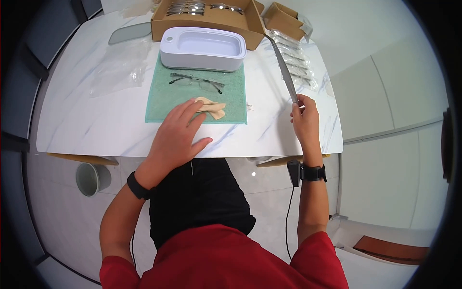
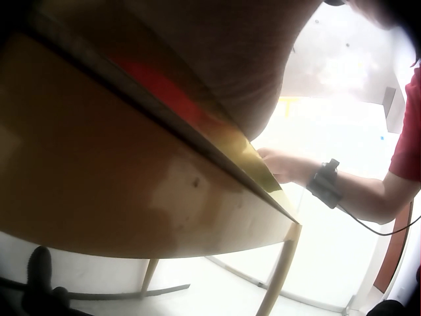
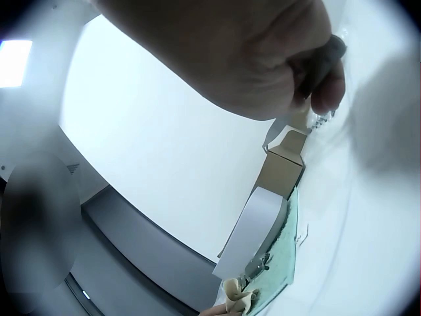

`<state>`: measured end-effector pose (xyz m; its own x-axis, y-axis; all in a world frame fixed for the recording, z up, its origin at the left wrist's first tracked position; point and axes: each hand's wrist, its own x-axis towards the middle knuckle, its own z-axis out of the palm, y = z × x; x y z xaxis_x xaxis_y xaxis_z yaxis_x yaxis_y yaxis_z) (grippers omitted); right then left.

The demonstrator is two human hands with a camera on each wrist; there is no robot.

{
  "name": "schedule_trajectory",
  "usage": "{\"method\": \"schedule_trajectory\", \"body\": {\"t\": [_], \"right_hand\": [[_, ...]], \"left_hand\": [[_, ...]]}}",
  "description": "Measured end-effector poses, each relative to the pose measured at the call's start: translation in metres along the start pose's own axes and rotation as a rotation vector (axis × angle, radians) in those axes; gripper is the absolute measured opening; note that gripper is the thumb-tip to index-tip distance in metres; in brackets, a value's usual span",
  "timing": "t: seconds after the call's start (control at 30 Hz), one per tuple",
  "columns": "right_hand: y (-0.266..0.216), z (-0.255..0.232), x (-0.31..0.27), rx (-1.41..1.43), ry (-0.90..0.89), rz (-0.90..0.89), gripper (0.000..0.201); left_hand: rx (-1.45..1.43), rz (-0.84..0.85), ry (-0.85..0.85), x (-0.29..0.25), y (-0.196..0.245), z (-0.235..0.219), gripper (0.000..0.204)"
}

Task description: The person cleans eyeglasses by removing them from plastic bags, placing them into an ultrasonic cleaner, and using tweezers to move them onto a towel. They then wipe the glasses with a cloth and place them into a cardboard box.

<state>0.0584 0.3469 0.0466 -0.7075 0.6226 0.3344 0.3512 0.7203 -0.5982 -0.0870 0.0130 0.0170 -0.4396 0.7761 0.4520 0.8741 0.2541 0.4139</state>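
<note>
My left hand (image 1: 177, 132) lies at the front edge of the green towel (image 1: 159, 103), fingers stretched out and thumb apart. Its fingertips touch a crumpled beige cloth (image 1: 215, 110). At the table's right side my right hand (image 1: 305, 120) pinches the near end of a long, thin, dark grey flat piece (image 1: 284, 70), seen almost edge-on and pointing away from me. Beyond the cloth, a pair of glasses (image 1: 197, 83) rests on the towel with its temples spread. A white cleaner tub (image 1: 202, 63) stands at the towel's far end, its basin uncovered.
Behind the tub is a cardboard box (image 1: 211, 21) holding several glasses. Bagged glasses (image 1: 296, 62) and a small open carton (image 1: 283, 21) are at the back right. Plastic bags (image 1: 118, 67) and a grey rounded panel (image 1: 129, 33) lie left. A bin (image 1: 87, 179) stands on the floor.
</note>
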Motion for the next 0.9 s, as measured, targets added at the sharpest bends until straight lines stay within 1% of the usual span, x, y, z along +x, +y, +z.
{"method": "schedule_trajectory", "body": {"t": [0.03, 0.13, 0.23, 0.33, 0.43, 0.53, 0.63, 0.73, 0.8, 0.87, 0.9], "right_hand": [[0.0, 0.002, -0.002, -0.01, 0.012, -0.008, 0.025], [-0.014, 0.0, -0.009, 0.108, 0.046, 0.082, 0.025], [0.0, -0.002, -0.013, 0.081, 0.076, 0.081, 0.025], [-0.001, -0.002, -0.017, 0.033, 0.031, 0.118, 0.026], [0.022, 0.002, -0.018, -0.16, 0.049, -0.059, 0.025], [0.024, 0.0, -0.021, -0.241, 0.074, -0.068, 0.024], [0.005, -0.002, -0.02, -0.302, 0.081, -0.076, 0.023], [-0.007, 0.008, -0.012, -0.396, 0.076, -0.11, 0.022], [-0.019, 0.017, -0.011, -0.424, 0.056, -0.179, 0.02], [-0.028, 0.027, -0.013, -0.407, 0.017, -0.235, 0.018], [-0.03, 0.032, -0.014, -0.382, -0.002, -0.233, 0.018]], "left_hand": [[-0.002, -0.007, -0.007, 0.0, 0.001, 0.0, 0.052], [0.004, 0.0, -0.019, 0.002, 0.0, 0.0, 0.053], [0.006, 0.006, -0.018, 0.002, 0.0, 0.0, 0.053], [0.012, 0.01, -0.014, 0.001, -0.001, 0.001, 0.053], [0.014, 0.015, -0.016, 0.002, -0.001, 0.0, 0.052], [0.012, 0.011, -0.017, 0.002, 0.0, -0.001, 0.053], [0.007, -0.013, -0.022, 0.001, 0.001, 0.0, 0.053], [0.02, -0.028, -0.039, 0.002, 0.004, -0.001, 0.052], [0.031, -0.036, -0.049, 0.003, 0.005, -0.001, 0.052], [0.038, -0.039, -0.054, 0.004, 0.007, -0.002, 0.052], [0.04, -0.039, -0.054, 0.004, 0.007, -0.002, 0.051]]}}
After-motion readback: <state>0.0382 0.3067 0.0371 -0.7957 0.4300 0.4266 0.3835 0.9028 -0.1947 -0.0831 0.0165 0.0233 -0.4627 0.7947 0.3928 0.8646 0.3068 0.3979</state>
